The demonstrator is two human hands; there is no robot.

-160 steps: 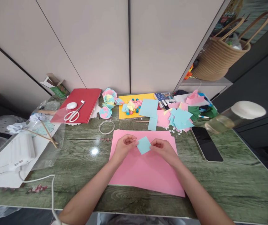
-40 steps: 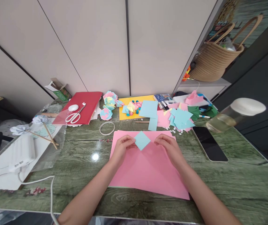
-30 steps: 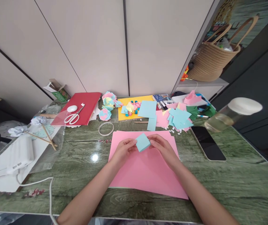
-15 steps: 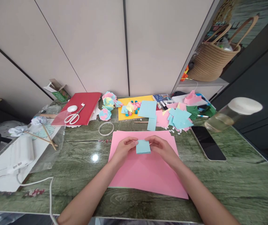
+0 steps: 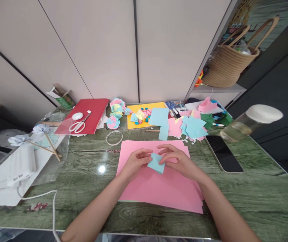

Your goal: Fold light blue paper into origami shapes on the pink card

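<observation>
The small blue paper (image 5: 155, 164) is held above the pink sheets (image 5: 159, 191) in front of the person, tilted a little, its lower edge towards the body; the left hand (image 5: 135, 164) pinches its left side, with the thumb towards the upper corner; the right hand (image 5: 180, 163) has fingertips closed on the right side, other fingers lifted and spread; what the fingers do beneath the paper is hidden, and so is the number of layers.

The step in hand seems to be handling this piece along its edges; to do it well, the left hand should act as the steady anchor, pinching close to the corner, while the right hand does the finer work; light pressure suits so small a piece, since a hard squeeze could leave a stray crease; any edges that meet are best matched at the corners first, then pressed from the middle outwards; lowering the piece onto the pink sheets would give firmer backing than mid-air; the loose blue pieces (image 5: 195, 127) and the phone (image 5: 224, 154) lie well apart on the worktop (image 5: 88, 191), so the elbows have room.
</observation>
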